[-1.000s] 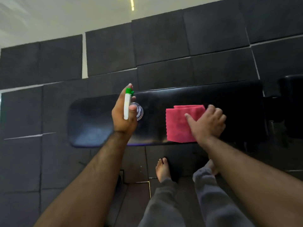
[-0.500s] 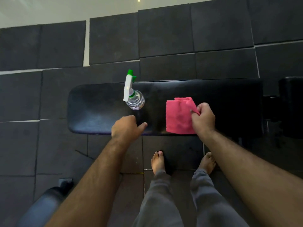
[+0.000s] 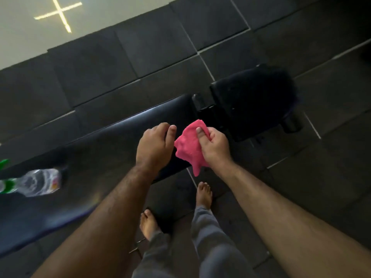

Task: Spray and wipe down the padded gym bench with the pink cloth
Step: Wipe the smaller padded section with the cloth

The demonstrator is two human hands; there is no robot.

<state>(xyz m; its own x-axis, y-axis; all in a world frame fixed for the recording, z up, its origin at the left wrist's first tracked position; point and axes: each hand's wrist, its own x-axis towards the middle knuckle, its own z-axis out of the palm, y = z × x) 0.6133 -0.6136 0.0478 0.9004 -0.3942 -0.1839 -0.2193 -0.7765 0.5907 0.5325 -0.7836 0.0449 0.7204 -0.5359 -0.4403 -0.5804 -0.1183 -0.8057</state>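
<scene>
Pink cloth (image 3: pixel 189 149), one, right-hand-bunched (image 3: pixel 213 146).

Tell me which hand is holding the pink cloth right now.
The right hand holds the bunched pink cloth, thumb pressed on top. The left hand is beside it, empty, over the padded bench.

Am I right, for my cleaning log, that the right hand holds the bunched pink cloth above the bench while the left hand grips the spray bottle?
Not quite. In the head view the left hand grips nothing; the spray bottle stands alone on the bench, far off. The right hand does hold the bunched pink cloth.
</scene>
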